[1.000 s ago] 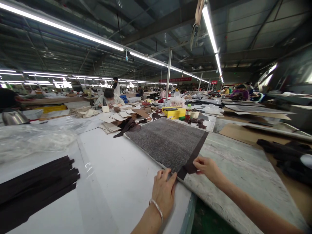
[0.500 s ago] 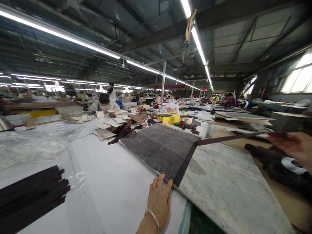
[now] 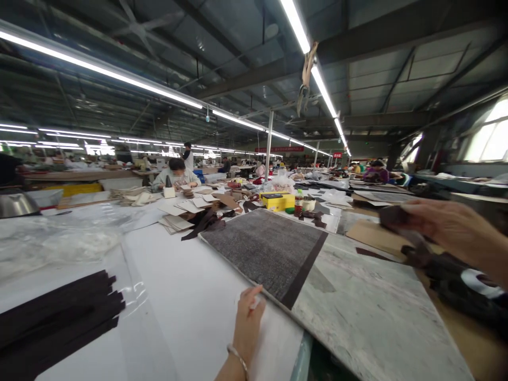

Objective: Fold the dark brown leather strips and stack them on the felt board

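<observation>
In the head view a dark grey textured sheet (image 3: 257,248) lies on a marble-patterned slab (image 3: 369,301). A dark brown border strip (image 3: 304,270) runs along the sheet's right edge. My left hand (image 3: 248,312) is at the sheet's near edge, its fingers loosely bent and apart, holding nothing; whether the fingertips touch the edge I cannot tell. Out to the right, my right hand (image 3: 432,222) pinches a dark brown strip (image 3: 392,216), blurred by motion. Below that hand, a dark flat piece (image 3: 377,254) lies across the slab's far edge.
A stack of dark strips (image 3: 59,317) lies on the white table (image 3: 174,296) at left, near clear plastic film (image 3: 59,235). Farther back are cream cards (image 3: 177,222), a yellow box (image 3: 278,201) and a bottle (image 3: 298,205). Dark material with a white ring (image 3: 478,283) sits at right. Co-workers sit beyond.
The strip that stretched from the sheet's corner to my right hand no longer reaches the corner. My right hand has moved left. My left hand has drawn slightly left, its fingers less spread.
</observation>
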Motion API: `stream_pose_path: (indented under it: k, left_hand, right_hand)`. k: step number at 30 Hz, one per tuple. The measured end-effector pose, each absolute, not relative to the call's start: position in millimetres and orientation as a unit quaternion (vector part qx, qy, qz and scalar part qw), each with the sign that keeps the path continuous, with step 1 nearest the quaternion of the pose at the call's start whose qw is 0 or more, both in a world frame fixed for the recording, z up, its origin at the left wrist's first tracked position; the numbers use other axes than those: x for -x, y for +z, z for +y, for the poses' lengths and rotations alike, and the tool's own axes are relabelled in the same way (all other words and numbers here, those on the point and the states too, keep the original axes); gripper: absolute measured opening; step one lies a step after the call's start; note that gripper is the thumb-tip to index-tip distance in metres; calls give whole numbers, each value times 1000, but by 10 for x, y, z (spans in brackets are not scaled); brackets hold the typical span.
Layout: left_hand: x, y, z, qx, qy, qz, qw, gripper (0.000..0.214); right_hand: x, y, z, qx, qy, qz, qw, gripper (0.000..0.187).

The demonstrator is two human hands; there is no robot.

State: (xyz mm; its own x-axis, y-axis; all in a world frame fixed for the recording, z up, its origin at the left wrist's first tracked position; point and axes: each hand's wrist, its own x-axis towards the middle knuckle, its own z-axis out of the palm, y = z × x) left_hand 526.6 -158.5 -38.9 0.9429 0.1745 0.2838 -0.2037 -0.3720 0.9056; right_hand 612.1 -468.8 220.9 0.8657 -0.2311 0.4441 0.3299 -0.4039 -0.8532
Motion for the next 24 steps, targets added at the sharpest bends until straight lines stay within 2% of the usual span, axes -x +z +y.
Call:
stream_pose_path:
  k: [3,5,7,10,17,22,24]
  left_hand:
    - [-5048,-327,-1410,-761,150,8,631,45]
    - [-4768,-271,-1318,-737,131,-2,662,51]
    - [-4421,-203,-1231,-710,118,3,694,61]
    - [-3878,-106,-1056,-696,136,67,701,68]
    - [-2740,-127,-549,-743,235,295,552,51]
    - [-2108,-204,-400,-768,280,371,442,67]
    - [-1915,-230,-349,-758,304,387,428,65]
  right_hand:
    - [-5904,1941,-4012,813,40,-138,564,22]
    - [-5684,1595,-3428,811,147,-182,536,14]
    - [-5405,1224,-2846,814,172,-267,486,13]
    - [-4935,788,-2136,791,209,-331,470,11]
    - [-3976,330,-1207,716,322,-419,456,12]
    - [-3359,209,-827,679,344,-489,427,13]
    - [-3134,189,-722,662,353,-506,425,13]
